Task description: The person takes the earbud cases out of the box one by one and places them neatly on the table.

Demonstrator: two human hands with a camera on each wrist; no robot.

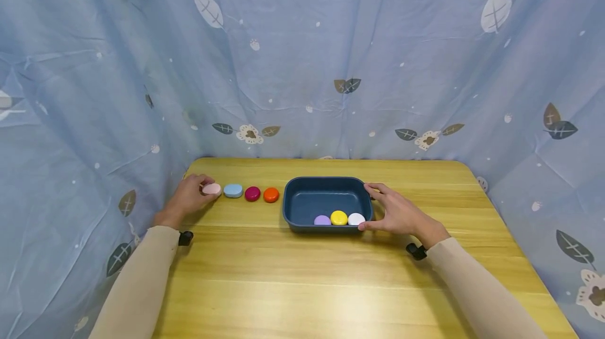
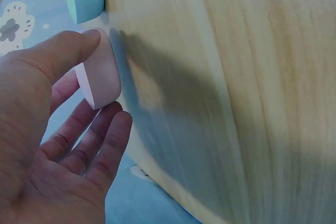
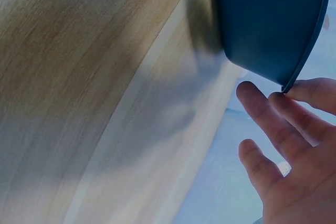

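Observation:
My left hand (image 1: 190, 196) pinches a small pale pink oval piece (image 1: 211, 189) between thumb and fingers at the table's left side. In the left wrist view the smooth pink piece (image 2: 102, 72) stands on edge in that view, the thumb on its upper end. To its right lie a light blue oval piece (image 1: 233, 190), a magenta round one (image 1: 252, 193) and an orange round one (image 1: 271, 195). My right hand (image 1: 399, 214) grips the right end of a dark blue tray (image 1: 309, 202), thumb at the front corner and fingers at the back corner.
Inside the tray, along its front wall, lie a purple piece (image 1: 322, 220), a yellow piece (image 1: 338, 218) and a white piece (image 1: 356, 219). A wooden table (image 1: 293, 286) bears everything. Blue patterned curtain (image 1: 302, 55) hangs behind and at both sides.

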